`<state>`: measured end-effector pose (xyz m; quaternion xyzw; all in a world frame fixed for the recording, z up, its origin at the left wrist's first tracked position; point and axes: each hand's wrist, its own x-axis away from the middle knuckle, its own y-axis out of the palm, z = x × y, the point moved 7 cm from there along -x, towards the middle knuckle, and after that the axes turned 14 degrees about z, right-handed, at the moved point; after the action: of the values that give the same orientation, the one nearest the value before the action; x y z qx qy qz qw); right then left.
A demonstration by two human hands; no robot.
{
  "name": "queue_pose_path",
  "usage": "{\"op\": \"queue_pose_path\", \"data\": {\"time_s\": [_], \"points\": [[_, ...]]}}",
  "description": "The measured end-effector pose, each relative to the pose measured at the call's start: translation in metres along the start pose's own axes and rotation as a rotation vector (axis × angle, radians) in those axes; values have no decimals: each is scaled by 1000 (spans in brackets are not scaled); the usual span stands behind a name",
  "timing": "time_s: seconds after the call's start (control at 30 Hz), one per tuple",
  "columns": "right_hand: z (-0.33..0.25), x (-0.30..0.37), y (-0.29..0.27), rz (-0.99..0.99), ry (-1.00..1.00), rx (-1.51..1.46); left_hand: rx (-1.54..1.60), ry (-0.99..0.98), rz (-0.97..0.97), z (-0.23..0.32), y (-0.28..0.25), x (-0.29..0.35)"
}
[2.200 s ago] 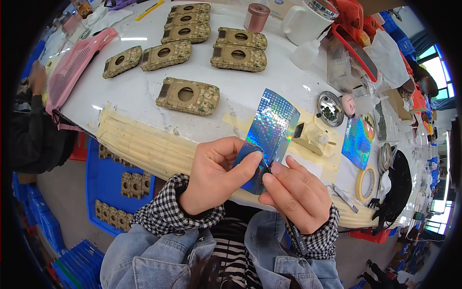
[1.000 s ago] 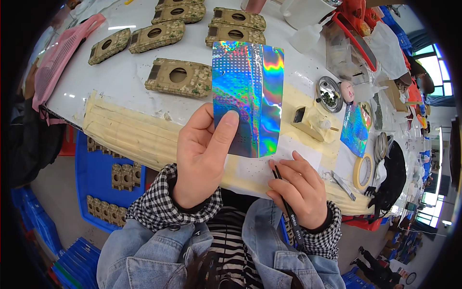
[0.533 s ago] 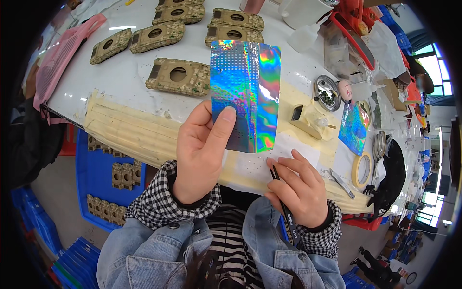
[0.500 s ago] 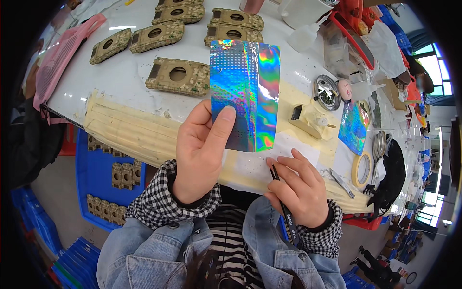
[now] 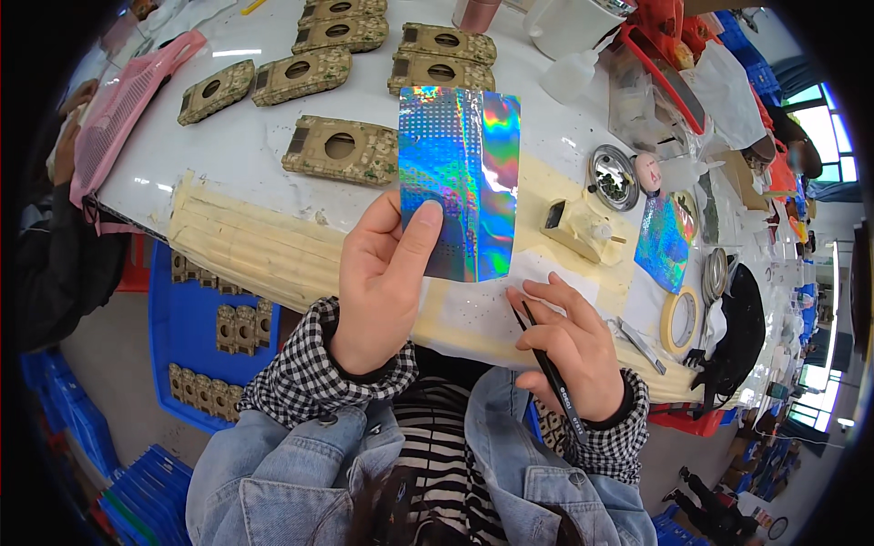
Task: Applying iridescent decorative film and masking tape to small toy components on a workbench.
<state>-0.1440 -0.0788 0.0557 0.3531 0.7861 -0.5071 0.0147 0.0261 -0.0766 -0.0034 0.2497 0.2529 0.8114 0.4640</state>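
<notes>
Pinched upright in my left hand (image 5: 382, 282) is a shiny holographic sticker sheet (image 5: 460, 182), with rows of small squares on its left part and a plain glossy strip on its right. My thumb presses on its front. To the lower right, my right hand (image 5: 569, 350) holds black tweezers (image 5: 551, 369), tips pointing up and left, apart from the sheet. Under the tips, a white paper (image 5: 478, 309) carries several tiny specks. Behind the sheet stands a camouflage model tank hull (image 5: 341, 150), with a round hole in its top, partly covered by the sheet.
More tank hulls (image 5: 300, 77) stand at the back. On the right are a taped block (image 5: 587, 227), a round metal dish (image 5: 614, 177), a second holographic sheet (image 5: 665, 241), a tape roll (image 5: 680, 321) and a craft knife (image 5: 642, 346). A blue tray (image 5: 200, 337) of hulls sits lower left.
The sheet has dropped slightly and turned a little in my left hand. The tweezers lie at a different slant in my right hand, with their tips more visible.
</notes>
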Motion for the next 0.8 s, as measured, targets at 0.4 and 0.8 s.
{"op": "queue_pose_path", "data": {"time_s": [0.4,0.8], "points": [[-6,-2,7,-3,-76,182,-21,14,-20,-2,0,-1],[-13,-5,6,-74,-62,253,34,-35,22,2,6,0]]}}
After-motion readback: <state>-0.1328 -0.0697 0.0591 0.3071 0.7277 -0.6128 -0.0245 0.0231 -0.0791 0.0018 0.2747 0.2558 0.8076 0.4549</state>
